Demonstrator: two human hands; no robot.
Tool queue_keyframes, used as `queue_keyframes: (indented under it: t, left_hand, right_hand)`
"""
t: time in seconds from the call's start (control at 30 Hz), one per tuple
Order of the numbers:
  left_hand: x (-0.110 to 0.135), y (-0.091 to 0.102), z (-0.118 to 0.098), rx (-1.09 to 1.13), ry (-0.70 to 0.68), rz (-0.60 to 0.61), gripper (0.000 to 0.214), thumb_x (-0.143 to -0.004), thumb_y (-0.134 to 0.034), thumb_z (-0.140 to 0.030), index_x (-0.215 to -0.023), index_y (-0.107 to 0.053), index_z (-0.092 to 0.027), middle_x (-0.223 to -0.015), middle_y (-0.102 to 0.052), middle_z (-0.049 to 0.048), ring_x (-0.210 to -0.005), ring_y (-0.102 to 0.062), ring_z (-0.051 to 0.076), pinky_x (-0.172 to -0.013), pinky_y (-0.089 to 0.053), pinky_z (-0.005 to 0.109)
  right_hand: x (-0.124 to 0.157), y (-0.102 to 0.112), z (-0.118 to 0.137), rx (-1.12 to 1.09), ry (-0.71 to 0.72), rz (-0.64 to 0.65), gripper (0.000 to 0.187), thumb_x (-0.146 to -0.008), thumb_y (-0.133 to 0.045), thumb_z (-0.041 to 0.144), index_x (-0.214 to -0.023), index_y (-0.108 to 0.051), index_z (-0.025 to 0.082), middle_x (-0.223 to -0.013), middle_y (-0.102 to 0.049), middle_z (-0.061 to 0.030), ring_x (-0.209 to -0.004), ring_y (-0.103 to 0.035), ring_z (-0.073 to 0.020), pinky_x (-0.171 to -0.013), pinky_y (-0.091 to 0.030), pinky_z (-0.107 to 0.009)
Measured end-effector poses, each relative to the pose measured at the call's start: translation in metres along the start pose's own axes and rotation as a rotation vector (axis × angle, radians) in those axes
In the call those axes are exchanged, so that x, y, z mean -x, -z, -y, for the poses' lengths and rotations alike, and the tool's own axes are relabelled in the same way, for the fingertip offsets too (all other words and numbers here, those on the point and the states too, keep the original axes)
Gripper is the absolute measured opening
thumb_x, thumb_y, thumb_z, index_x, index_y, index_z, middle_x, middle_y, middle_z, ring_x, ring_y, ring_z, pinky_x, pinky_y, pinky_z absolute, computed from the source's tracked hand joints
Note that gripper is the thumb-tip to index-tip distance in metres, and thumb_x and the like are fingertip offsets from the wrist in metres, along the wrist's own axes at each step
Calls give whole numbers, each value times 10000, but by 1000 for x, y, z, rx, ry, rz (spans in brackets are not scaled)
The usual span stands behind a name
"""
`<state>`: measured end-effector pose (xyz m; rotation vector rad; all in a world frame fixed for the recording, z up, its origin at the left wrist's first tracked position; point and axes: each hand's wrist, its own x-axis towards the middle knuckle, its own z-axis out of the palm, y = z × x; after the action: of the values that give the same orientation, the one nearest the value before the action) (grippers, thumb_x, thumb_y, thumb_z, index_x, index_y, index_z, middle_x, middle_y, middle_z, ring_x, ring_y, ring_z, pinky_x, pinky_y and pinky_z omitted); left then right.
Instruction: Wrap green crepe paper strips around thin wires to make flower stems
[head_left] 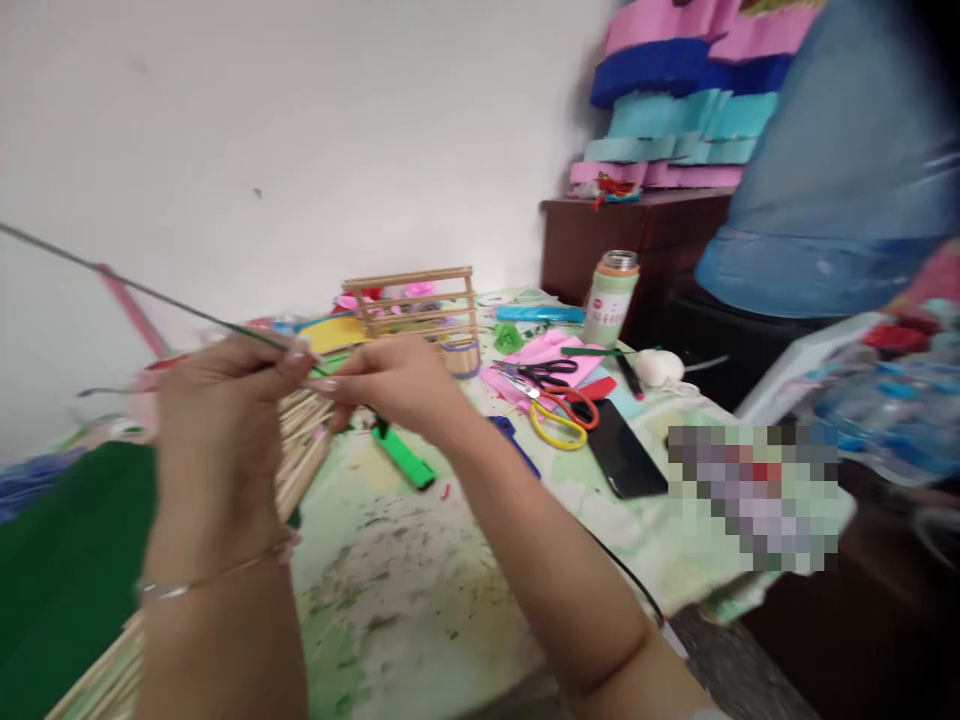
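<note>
My left hand (232, 375) is closed in a pinch on a long, thin dark green wire (172, 298), which runs up to the left edge of the view. Close beside it, my right hand (390, 385) pinches at the near end of the same wire; the exact contact is small and blurred. Beneath both hands lies a bundle of pale wooden sticks (304, 460), partly hidden by my left wrist. A bright green utility knife (405, 458) rests on the table just under my right hand.
Behind the hands stands a small wooden stick frame (416, 305). To the right are orange-and-yellow scissors (559, 430), black-handled scissors (547, 373), a black phone (626, 450) and a bottle (611, 300). Dark green sheet material (75, 560) lies at left.
</note>
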<state>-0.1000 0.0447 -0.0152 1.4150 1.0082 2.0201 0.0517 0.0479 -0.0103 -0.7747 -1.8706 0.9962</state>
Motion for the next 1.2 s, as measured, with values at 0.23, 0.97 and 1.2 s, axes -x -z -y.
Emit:
queue_keyframes:
  t: [0.23, 0.97, 1.2]
  left_hand:
    - [4, -16, -18, -7, 72, -56, 297, -511, -863, -318, -505, -612, -159, -528, -548, -26, -550, -469, 94, -548, -378, 248]
    - [-12, 15, -16, 18, 78, -81, 216, -683, -740, -240, -522, -626, -152, -547, -584, -12, -551, -470, 83, -614, -381, 233]
    - [-10, 15, -16, -65, -67, -85, 163, -676, -686, -183, -527, -620, -163, -583, -596, -13, -615, -507, 104, -612, -376, 233]
  right_hand:
    - [-1, 19, -6, -270, -62, 28, 245, -689, -756, 424, -754, -707, 193, -752, -743, -46, -733, -665, -179, -748, -496, -352]
    - [4, 19, -3, 653, 456, -502, 116, -811, -653, 277, -708, -707, 285, -717, -708, 27, -917, -637, -219, -1098, -81, -572]
    - [-1, 23, -3, -75, -90, -17, 217, -668, -706, 417, -584, -668, 221, -579, -675, -15, -628, -621, -194, -730, -466, -396]
